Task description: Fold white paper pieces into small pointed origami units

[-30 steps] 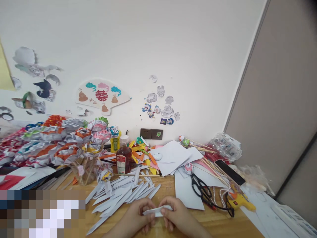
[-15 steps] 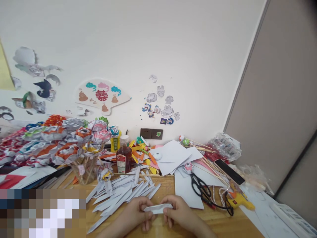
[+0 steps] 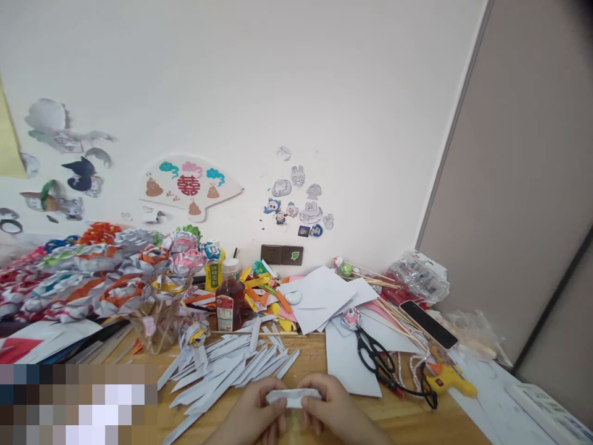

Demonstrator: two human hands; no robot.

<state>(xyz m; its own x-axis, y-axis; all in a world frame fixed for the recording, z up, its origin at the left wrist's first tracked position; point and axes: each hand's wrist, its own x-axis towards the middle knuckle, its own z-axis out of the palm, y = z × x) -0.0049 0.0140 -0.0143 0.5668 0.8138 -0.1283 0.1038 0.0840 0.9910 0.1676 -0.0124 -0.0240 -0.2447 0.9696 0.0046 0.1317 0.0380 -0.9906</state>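
Observation:
A narrow folded strip of white paper (image 3: 293, 397) is stretched between my two hands above the wooden table (image 3: 296, 358). Its left end is pinched by my left hand (image 3: 264, 405), thumb on the near face. My right hand (image 3: 325, 402) grips the other end the same way. Just beyond my left hand lies a heap of similar folded paper strips (image 3: 231, 371). To the right of my right hand are white paper sheets (image 3: 349, 364) and black-handled scissors (image 3: 374, 357), with a small paper flower (image 3: 352, 317) beside the handles.
Many paper flowers (image 3: 120, 293) crowd the left, some in a clear cup (image 3: 155, 327). A bottle of red-brown liquid (image 3: 230, 300) stands behind the strips. At right are a yellow glue gun (image 3: 451, 380), a phone (image 3: 428, 324) and thin wooden sticks (image 3: 393, 317). The wall (image 3: 347, 93) rises behind.
The whole scene sits slightly lower in view, as the camera has tilted a little. Both thumbs have shifted inward along the paper strip, which remains held between my hands.

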